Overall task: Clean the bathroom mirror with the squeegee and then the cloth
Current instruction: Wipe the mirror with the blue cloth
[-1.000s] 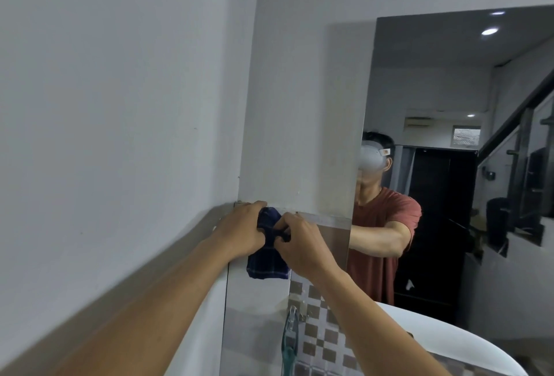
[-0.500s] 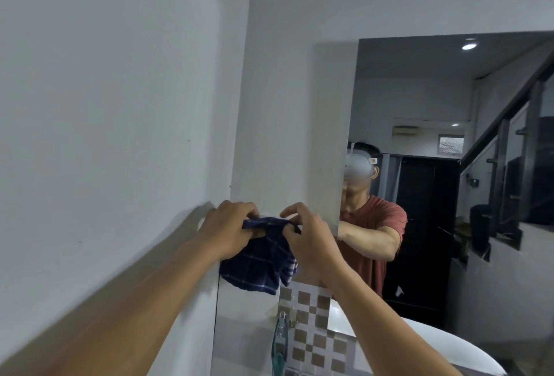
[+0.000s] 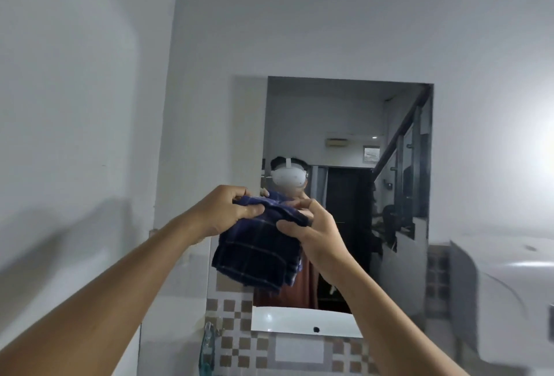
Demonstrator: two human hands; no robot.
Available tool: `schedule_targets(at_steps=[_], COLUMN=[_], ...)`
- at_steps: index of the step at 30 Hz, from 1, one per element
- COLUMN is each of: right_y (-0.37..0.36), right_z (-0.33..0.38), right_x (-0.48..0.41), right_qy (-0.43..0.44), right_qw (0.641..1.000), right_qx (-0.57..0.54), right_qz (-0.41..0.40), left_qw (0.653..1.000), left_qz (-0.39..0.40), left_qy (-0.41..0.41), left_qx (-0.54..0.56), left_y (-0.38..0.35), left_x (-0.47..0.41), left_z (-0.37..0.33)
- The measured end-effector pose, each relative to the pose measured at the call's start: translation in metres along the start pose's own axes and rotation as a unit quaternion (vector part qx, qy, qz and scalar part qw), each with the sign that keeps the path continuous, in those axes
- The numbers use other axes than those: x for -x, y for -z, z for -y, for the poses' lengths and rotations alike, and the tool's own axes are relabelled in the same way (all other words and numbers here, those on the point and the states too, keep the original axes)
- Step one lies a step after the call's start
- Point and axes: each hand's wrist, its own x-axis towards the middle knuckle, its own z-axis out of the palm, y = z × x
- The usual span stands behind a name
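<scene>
A dark blue checked cloth [image 3: 257,251] hangs bunched between both hands in front of the bathroom mirror [image 3: 344,123]. My left hand [image 3: 227,210] grips its upper left edge. My right hand [image 3: 311,225] pinches the upper right edge with thumb and fingers. The cloth is held in the air before the mirror's lower left part; whether it touches the glass I cannot tell. The mirror reflects a person with a white headset, a dark doorway and a stair rail. No squeegee is in view.
White walls meet in a corner on the left. Below the mirror runs a band of brown and white checked tiles [image 3: 230,312]. A glass shelf bracket [image 3: 208,351] sits at the lower left. A white appliance [image 3: 506,294] stands at the right.
Both hands have carried the cloth from the wall ledge at the left corner rightward and up in front of the mirror. The cloth has loosened and hangs lower. The view has turned right.
</scene>
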Motion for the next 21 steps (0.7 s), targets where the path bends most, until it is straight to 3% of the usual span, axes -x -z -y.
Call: schedule_targets(at_steps=[6,10,15,21], right_y=[0.044,0.058,0.060,0.056], right_z=[0.020,0.025,0.022,0.022], right_x=[0.001,0.008,0.005,-0.005], right_qy=[0.064,0.170,0.198,0.112], right_qw=[0.977,0.921,0.888,0.881], right_qx=[0.147,0.264,0.328,0.409], right_qz=[-0.138,-0.232,-0.254,-0.208], left_qw=[0.999,0.998,0.997,0.996], left_qz=[0.006,0.002,0.000,0.011], left_qy=[-0.030,-0.053,-0.072,-0.079], left_qx=[0.038,0.021,0.011,0.032], left_y=[-0.030,-0.046,-0.057,-0.061], left_x=[-0.025,-0.047,-0.069,-0.086], left_z=[-0.048,-0.083,-0.121,-0.135])
